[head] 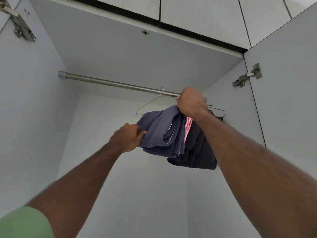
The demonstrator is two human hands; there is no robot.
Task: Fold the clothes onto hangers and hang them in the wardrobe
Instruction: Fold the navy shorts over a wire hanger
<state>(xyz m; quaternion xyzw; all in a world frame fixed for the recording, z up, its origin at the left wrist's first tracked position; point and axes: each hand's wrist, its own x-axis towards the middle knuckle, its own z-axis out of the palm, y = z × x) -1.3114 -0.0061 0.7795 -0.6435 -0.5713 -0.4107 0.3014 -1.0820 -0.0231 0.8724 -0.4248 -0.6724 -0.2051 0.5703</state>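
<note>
A metal rail (109,82) crosses the top of the white wardrobe. A bare wire hanger (148,103) hangs on it. Just right of that, a folded blue-grey garment (159,131) hangs from under my right hand (190,101), which is raised at the rail and grips the garment's top; its hanger hook is hidden by the hand. My left hand (127,137) grips the garment's lower left edge. Behind it hang a dark garment (197,152) and a strip of pink cloth (187,127). Another wire hanger end (217,110) shows at the right.
White wardrobe walls enclose the space, with the left wall (30,100) and the open right door (283,83) carrying metal hinges (247,77). The rail's left stretch is bare. Upper cabinet doors (197,12) run above.
</note>
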